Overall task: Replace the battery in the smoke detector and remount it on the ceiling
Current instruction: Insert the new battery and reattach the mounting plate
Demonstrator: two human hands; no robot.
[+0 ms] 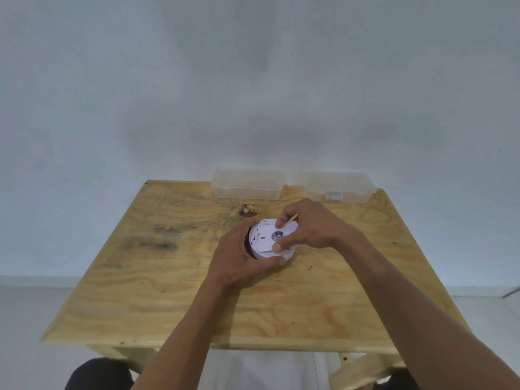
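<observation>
Your left hand (239,257) cupped the detector (267,240) from the near-left side, fingers curled round its rim in a firm grip, while your right hand (306,229) pinched a thin tan stick (292,218) between thumb and finger and also pressed down on the white plate (287,230) lying over the detector's back. That detector sat face-down near the middle of the bench (197,291), touching the wood. By my reading you were somewhere in the battery stage: a round opening showed something dark blue, likely a cell (278,235), so it seemed to be in place, but I could not tell whether it was the old one or the new. The plate looked skewed rather than locked, so closing the back appeared unfinished, and remounting on the ceiling was all still ahead. Two clear boxes (249,183) stood at the far edge, well apart from your hands; the right one (337,187) held something small and pale that was too blurred to name. Your right fingers hid the plate's right edge, and no ceiling mount was in view.
</observation>
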